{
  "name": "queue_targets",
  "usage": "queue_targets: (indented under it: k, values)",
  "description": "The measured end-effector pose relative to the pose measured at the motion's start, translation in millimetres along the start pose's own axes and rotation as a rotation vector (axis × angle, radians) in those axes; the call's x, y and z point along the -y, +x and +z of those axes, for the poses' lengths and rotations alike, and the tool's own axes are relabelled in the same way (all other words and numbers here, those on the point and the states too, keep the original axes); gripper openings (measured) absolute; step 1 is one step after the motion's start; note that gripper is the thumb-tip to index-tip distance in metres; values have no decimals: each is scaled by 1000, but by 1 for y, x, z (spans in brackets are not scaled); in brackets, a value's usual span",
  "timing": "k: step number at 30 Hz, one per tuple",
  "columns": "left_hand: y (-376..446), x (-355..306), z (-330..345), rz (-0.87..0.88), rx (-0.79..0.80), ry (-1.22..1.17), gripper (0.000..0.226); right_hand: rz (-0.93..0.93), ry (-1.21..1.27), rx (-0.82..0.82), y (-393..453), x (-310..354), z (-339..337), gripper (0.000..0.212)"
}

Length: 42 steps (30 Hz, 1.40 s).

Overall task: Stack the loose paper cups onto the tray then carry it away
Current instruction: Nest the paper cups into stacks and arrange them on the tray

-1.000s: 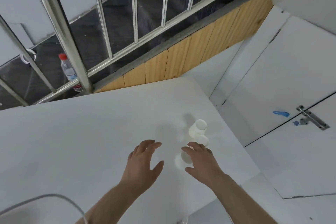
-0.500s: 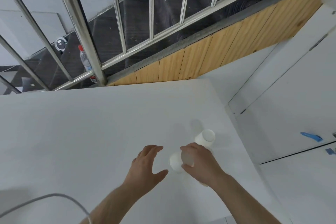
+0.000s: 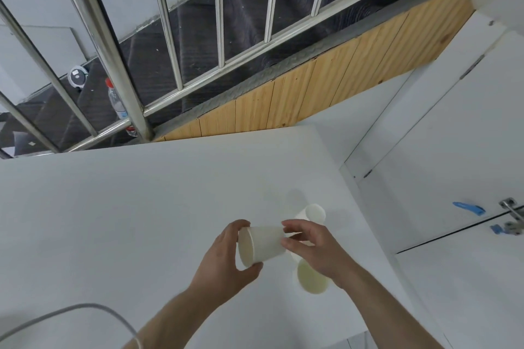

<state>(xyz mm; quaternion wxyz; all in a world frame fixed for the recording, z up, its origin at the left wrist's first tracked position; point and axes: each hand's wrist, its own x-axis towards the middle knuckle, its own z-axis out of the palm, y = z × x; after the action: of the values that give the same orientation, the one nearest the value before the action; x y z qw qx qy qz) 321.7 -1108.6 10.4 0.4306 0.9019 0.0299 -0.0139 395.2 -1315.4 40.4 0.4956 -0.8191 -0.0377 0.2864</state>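
Three white paper cups are near the right edge of the white table [image 3: 113, 221]. One cup [image 3: 262, 245] is held on its side above the table, mouth facing left. My left hand [image 3: 224, 261] grips its rim end between thumb and fingers, and my right hand [image 3: 317, 249] pinches its base end. A second cup [image 3: 310, 278] lies on its side under my right hand, mouth toward me. A third cup [image 3: 312, 214] sits just beyond my right hand, partly hidden by it. No tray is in view.
A steel railing [image 3: 107, 45] and a wood-panelled stair side [image 3: 326, 88] stand behind the table. A water bottle [image 3: 117, 102] is on the stairs. White doors with a metal latch [image 3: 510, 212] are to the right. A grey cable [image 3: 85, 312] crosses the near left.
My right hand lifted a cup off the table and turned it sideways. My left hand closed in from the left and took hold of its rim.
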Motion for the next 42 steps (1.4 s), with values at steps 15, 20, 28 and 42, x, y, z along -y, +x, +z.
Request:
queue_targets:
  k: [15,20,28,42]
  values:
    - [-4,11,13,-34,222,416,74,29,-875,5,-25,-52,12,77]
    - [-6,10,12,-13,227,404,75,13,-871,-46,-24,-58,18,68]
    - [-9,9,2,5,194,379,75,-60,-861,-99,-25,-42,30,65]
    - [-38,30,-38,137,190,371,75,-77,-831,-201,-51,-8,83,65]
